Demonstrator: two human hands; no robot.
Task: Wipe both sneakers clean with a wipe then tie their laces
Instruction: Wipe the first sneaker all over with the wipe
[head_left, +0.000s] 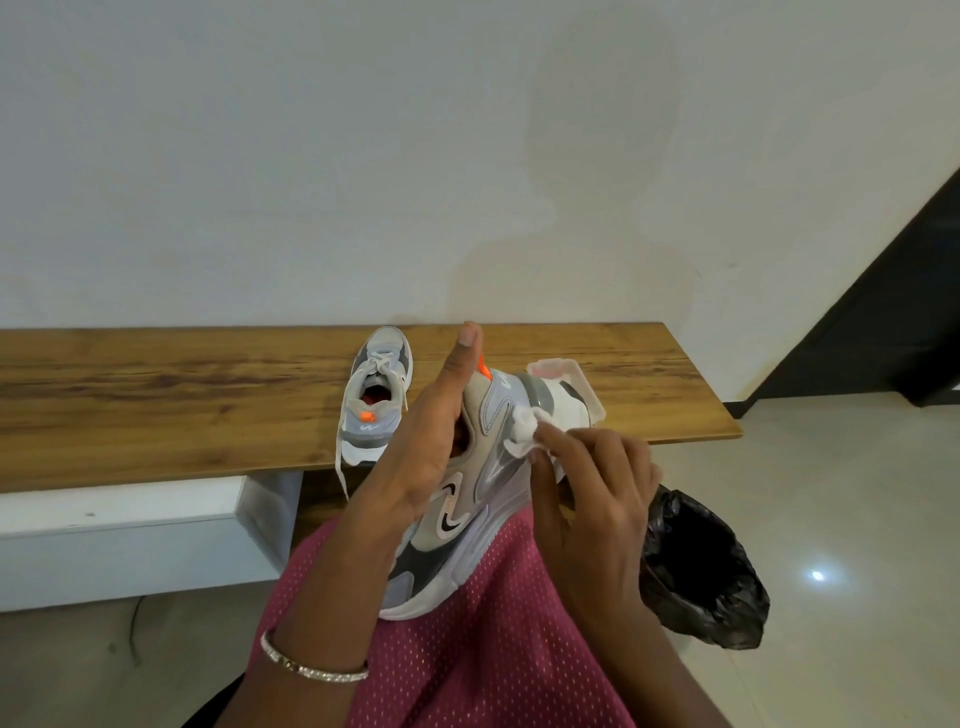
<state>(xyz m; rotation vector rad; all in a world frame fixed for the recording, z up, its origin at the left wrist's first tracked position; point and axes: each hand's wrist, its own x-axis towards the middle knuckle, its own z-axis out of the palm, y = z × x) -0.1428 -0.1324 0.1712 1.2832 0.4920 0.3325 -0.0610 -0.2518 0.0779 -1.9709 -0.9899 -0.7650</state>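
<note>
Buries left hand (415, 452) fingers unseen inside sneaker (488, 415), grip untellable; pinches wipe (523, 432) against its side with right hand (597, 493) fingertips.

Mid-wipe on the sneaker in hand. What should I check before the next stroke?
1. Held sneaker gripped by the left hand: ok, fingers tucked into its opening.
2. Wipe pinched by the right hand and touching the shoe's side: ok.
3. Wipe clean enough to go on: cannot tell.
4. Second sneaker resting on the bench: ok.
5. Its laces tied: not ok, one end hangs over the bench edge.
6. Bin bag open: ok.
</note>
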